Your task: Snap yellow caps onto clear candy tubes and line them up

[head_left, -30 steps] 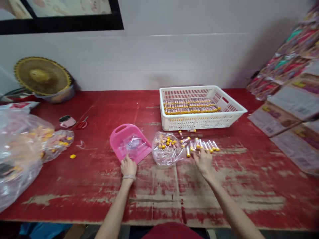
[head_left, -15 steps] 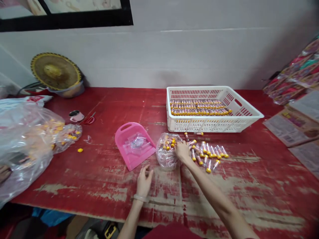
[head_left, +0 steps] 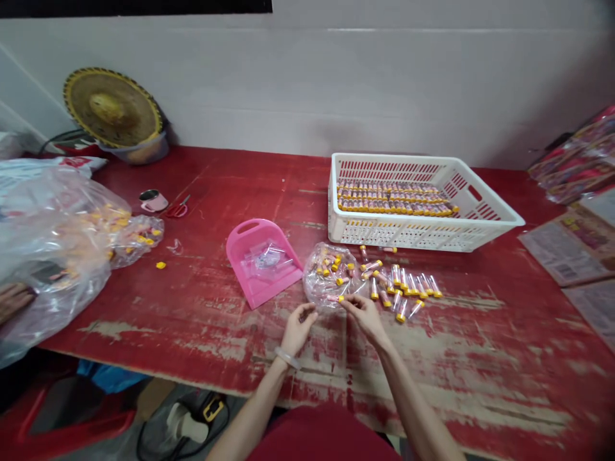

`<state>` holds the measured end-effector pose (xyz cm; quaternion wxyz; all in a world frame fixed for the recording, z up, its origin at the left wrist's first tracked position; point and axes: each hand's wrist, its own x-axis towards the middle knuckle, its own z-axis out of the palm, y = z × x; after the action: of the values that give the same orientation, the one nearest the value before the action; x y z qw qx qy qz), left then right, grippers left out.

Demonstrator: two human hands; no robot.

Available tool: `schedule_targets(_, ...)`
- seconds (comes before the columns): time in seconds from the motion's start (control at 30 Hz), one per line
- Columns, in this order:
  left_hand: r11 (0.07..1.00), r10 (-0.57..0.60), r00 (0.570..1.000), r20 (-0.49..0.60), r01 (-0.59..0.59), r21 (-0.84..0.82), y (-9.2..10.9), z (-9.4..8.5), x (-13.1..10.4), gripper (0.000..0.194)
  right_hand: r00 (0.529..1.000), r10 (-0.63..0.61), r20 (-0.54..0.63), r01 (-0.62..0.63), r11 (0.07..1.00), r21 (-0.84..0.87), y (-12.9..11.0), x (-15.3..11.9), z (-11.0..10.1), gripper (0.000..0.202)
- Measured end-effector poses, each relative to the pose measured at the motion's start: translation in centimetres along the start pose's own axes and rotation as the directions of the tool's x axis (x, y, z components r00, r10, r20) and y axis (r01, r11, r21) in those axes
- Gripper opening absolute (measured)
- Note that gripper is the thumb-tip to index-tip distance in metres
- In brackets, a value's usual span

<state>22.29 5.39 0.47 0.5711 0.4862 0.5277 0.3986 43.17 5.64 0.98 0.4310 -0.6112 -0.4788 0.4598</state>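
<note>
My right hand (head_left: 364,314) pinches a small clear tube with a yellow cap (head_left: 335,298) by its capped end, just over the near edge of a clear plastic bag (head_left: 313,282). More such tubes lie in the open bag. To the left, my left hand (head_left: 298,328) hovers close to the tube's other end, fingers half curled, thumb slightly apart, with nothing visible in them. Several loose yellow-capped tubes (head_left: 402,282) are spread right of the bag. A pink dustpan-shaped scoop (head_left: 262,296) lies left of it, with clear plastic pieces inside.
A white crate (head_left: 403,234) holding rows of tubes stands at the back right. Printed boxes (head_left: 569,246) are at the far right. Leftward lie red scissors (head_left: 179,210), a pink mug (head_left: 154,201), a yellow cap (head_left: 161,265) and large plastic bags (head_left: 62,256), with another person's hand (head_left: 14,301).
My right hand has drawn back toward me from the bag with a tube. My left hand has moved right and forward, close to it. The view has tilted down.
</note>
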Motion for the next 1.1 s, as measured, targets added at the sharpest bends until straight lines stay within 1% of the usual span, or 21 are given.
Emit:
schedule_targets(0.07,0.999,0.023,1.000,0.008,-0.023,0.022,0.5,0.2,-0.1,0.033,1.000,0.020,-0.004,-0.020,0.997,0.071,-0.1,-1.7,0.4,0.039)
schedule_targets(0.13,0.999,0.031,0.999,0.034,-0.032,0.033,0.9,0.2,-0.3,0.032,1.000,0.030,-0.005,-0.030,0.996,0.088,-0.3,-2.7,0.9,0.040)
schedule_targets(0.27,0.998,0.039,0.994,0.102,-0.043,0.036,1.1,-0.3,-0.8,0.032,0.999,0.042,0.011,-0.043,0.990,0.138,-0.2,-3.8,2.1,0.038)
schedule_targets(0.33,0.999,0.033,0.993,0.114,-0.035,0.015,1.1,-0.7,-1.0,0.035,0.998,0.045,0.032,-0.049,0.986,0.156,0.0,-4.1,2.6,0.037)
schedule_targets(0.47,0.998,-0.051,0.989,0.139,0.055,-0.023,1.0,-1.3,-1.2,0.043,0.996,0.040,0.076,-0.053,0.984,0.169,0.0,-4.7,3.4,0.037)
schedule_targets(0.57,0.992,-0.125,0.974,0.188,0.125,0.014,1.0,-1.5,-1.1,0.042,0.996,0.012,0.085,-0.028,0.982,0.188,-0.2,-5.0,3.8,0.031)
schedule_targets(0.63,0.982,-0.187,0.961,0.206,0.183,0.036,1.1,-1.5,-1.1,0.046,0.997,0.008,0.071,-0.022,0.979,0.204,-0.4,-5.2,4.1,0.028)
schedule_targets(0.73,0.964,-0.263,0.944,0.200,0.263,0.029,1.1,-1.2,-1.0,0.052,0.998,0.005,0.055,-0.017,0.974,0.224,-0.5,-5.3,4.2,0.026)
schedule_targets(0.8,0.958,-0.280,0.942,0.186,0.286,-0.003,0.9,-0.8,-1.1,0.053,0.998,-0.005,0.061,-0.008,0.976,0.216,-0.6,-5.4,4.2,0.025)
schedule_targets(1.0,0.958,-0.272,0.950,0.155,0.283,-0.056,0.8,-0.2,-1.6,0.050,0.996,-0.015,0.084,0.000,0.985,0.175,-0.8,-5.3,3.7,0.023)
schedule_targets(1.07,0.965,-0.243,0.959,0.144,0.254,-0.061,1.0,-0.3,-1.8,0.049,0.997,-0.002,0.077,-0.014,0.980,0.197,-0.6,-5.3,3.7,0.024)
schedule_targets(1.1,0.973,-0.213,0.968,0.133,0.222,-0.056,1.1,-0.4,-1.8,0.049,0.998,0.007,0.069,-0.022,0.977,0.214,-0.5,-5.2,3.7,0.025)
